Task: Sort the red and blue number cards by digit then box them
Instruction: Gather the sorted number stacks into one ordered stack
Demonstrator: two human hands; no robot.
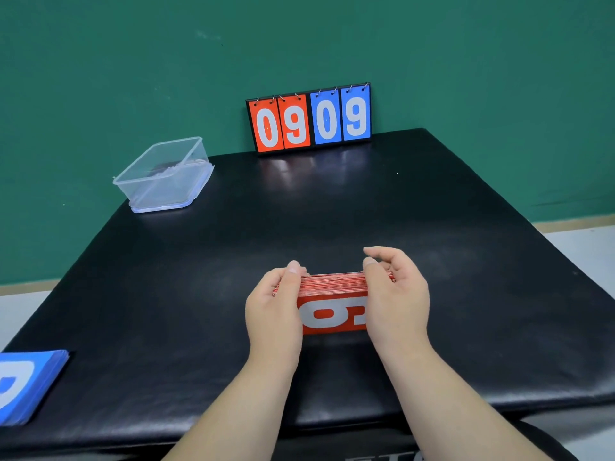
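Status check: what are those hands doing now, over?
Left hand, right hand: grip on red card stack, held on edge. Blue card stack near left. Clear box far left, nothing between.

Single view, head-worn, wide-angle. It looks forward and down across the black table (432,227) from its near edge. Forearms enter from the bottom of the frame; the left hand (273,307) and right hand (396,294), gripping the red card stack (332,301), sit low centre, close to the lens. The scoreboard (309,119) stands far centre against the green wall (133,61). The clear box (164,176) is far left. The blue card stack (30,384) is near left, cut by the frame edge.
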